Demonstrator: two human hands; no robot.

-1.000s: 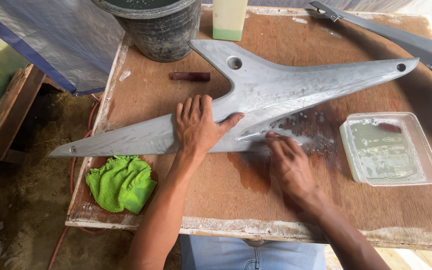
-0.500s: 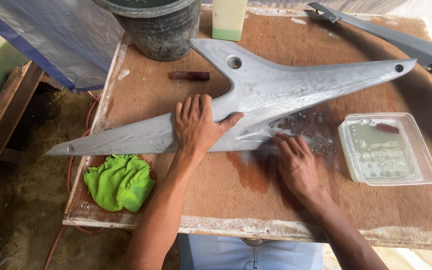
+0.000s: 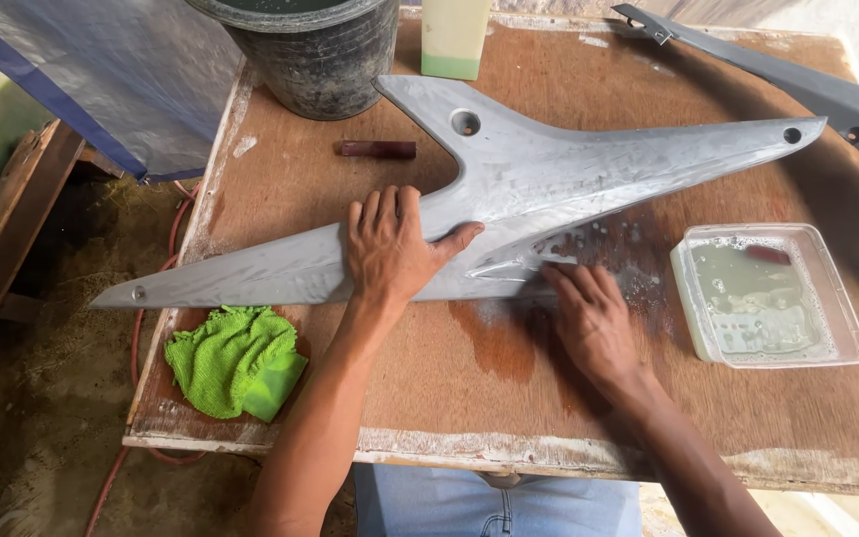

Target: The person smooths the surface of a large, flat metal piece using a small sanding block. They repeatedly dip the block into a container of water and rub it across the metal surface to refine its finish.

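Worn plywood tabletop [image 3: 648,418], wet patch mid-front. On it: long grey pointed fairing panel [image 3: 549,174], black bucket [image 3: 315,55] at back, small dark red stick [image 3: 377,149], green cloth [image 3: 236,360] front-left, clear tray of cloudy water [image 3: 768,293] right, pale bottle [image 3: 454,35].

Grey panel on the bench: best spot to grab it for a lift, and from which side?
Probably the narrow waist of the grey panel, just left of where the left hand presses it flat. There the piece is slim enough for a grip to wrap both edges. Come from the near edge of the table; the bucket blocks the far side. The right hand is at the wet lower edge, likely slippery.
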